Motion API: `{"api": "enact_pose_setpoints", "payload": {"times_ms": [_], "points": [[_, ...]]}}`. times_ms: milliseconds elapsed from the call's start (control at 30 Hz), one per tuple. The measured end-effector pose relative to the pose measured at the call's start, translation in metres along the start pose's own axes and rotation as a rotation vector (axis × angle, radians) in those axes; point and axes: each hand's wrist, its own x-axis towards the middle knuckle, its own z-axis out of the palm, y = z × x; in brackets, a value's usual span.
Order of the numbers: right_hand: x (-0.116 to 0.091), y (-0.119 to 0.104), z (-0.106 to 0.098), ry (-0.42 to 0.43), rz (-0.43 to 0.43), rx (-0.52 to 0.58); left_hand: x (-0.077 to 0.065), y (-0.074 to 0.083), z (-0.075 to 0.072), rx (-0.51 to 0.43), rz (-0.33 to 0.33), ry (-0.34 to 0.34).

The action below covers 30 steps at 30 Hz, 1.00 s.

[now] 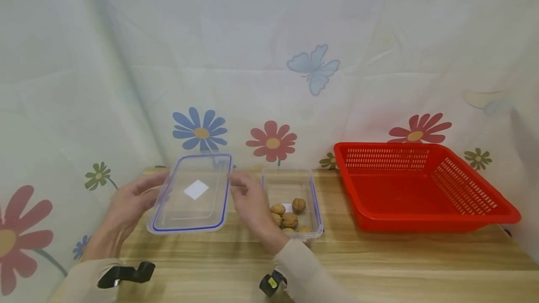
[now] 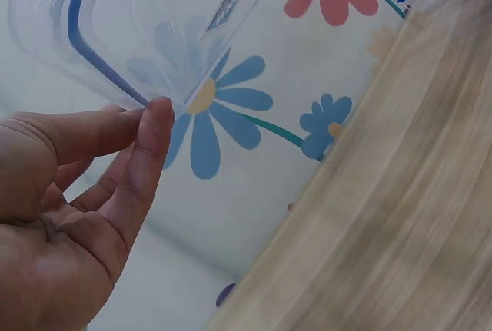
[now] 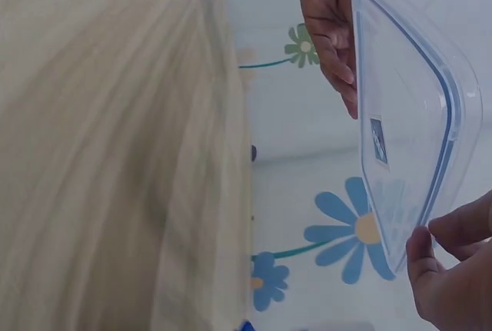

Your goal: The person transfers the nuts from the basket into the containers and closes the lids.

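Observation:
A clear plastic lid point(image 1: 206, 209) with a blue seal and a small white label is held up, tilted, above the table's left part. My left hand point(image 1: 132, 205) pinches its left edge between thumb and fingers, as the left wrist view shows at a corner of the lid point(image 2: 115, 31). On the opposite edge, my right hand point(image 1: 252, 205) pinches the lid point(image 3: 407, 131) with thumb and fingertips. Just right of that hand stands a clear plastic container point(image 1: 317, 209) without a cover, holding several walnuts point(image 1: 289, 220). The right forearm partly hides its near left side.
A red plastic basket point(image 1: 421, 223) with slotted walls stands on the right of the wooden table point(image 1: 379, 261). Behind the table hangs a pale cloth point(image 1: 252, 83) printed with flowers and butterflies. Both wrists wear black straps.

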Motion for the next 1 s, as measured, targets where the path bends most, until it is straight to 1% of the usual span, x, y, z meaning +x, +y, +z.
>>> {"api": "enact_pose_setpoints", "payload": {"times_ms": [133,233,300,400,467,667,733,933,1000], "points": [[0.002,-0.005,-0.016,-0.024,-0.026,-0.012,-0.003,0.01,0.006,0.02,0.013,0.009],[0.002,-0.005,-0.028,-0.044,-0.05,-0.023,-0.004,0.018,0.014,0.005,0.03,0.009],[0.002,-0.004,-0.037,-0.057,-0.061,-0.026,-0.004,0.023,0.02,-0.002,0.064,0.011],[0.001,-0.004,-0.051,-0.065,-0.056,-0.015,-0.003,0.029,0.03,0.003,0.125,0.014],[0.0,-0.004,-0.06,-0.064,-0.047,-0.016,-0.001,0.032,0.038,-0.015,0.165,0.016],[0.001,0.0,-0.083,-0.045,-0.03,-0.051,0.004,0.041,0.063,-0.115,0.18,-0.004],[0.002,0.001,-0.09,-0.042,-0.043,-0.052,0.007,0.042,0.071,-0.124,0.188,-0.004],[0.002,0.004,-0.112,-0.041,-0.045,0.007,0.014,0.05,0.095,-0.163,0.224,0.003],[0.003,0.004,-0.12,-0.033,-0.058,-0.005,0.016,0.053,0.103,-0.176,0.224,0.0]]}}
